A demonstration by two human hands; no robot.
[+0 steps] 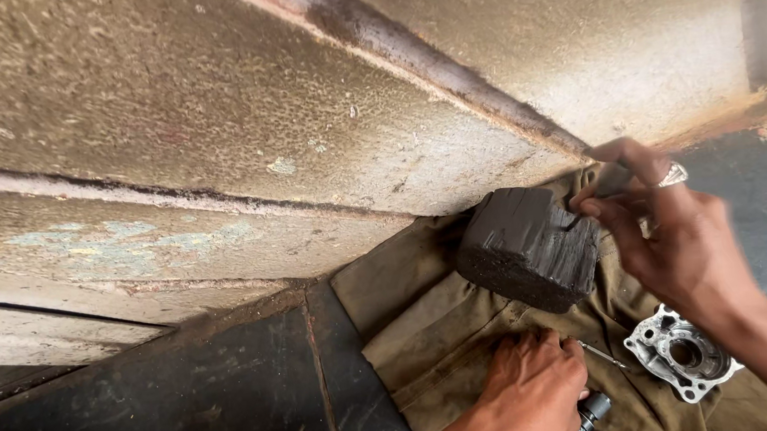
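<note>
View from a head-worn camera, looking down at a dark, grimy workshop floor (232, 382) below a rough, rust-streaked metal wall (212, 119) that fills the upper left.

At the far left the floor is bare dark metal with a seam running toward the viewer. An olive-brown cloth (429, 330) lies spread on the floor from the middle to the right edge, its far edge pressed against the foot of the wall.

On the cloth's far side, touching the wall, sits a dark, scarred block (527, 245), tilted, its long axis running from upper left to lower right.

At the cloth's near edge, the left hand (534, 386) rests knuckles up, closed around a small tool (592, 409) whose dark metal head shows at the thumb side; a thin metal rod (601, 353) pokes out to the right from beside the hand.

The right hand (677, 238), wearing a ring, hovers just right of the block's upper right corner, fingertips pinched together; it is blurred, so whether it grips anything cannot be told. It is the hand nearer the block, which lies to its left.

Near the cloth's right edge, below the right hand's wrist, lies a silvery cast-metal housing (682, 356) with a round bore and bolt holes.
</note>
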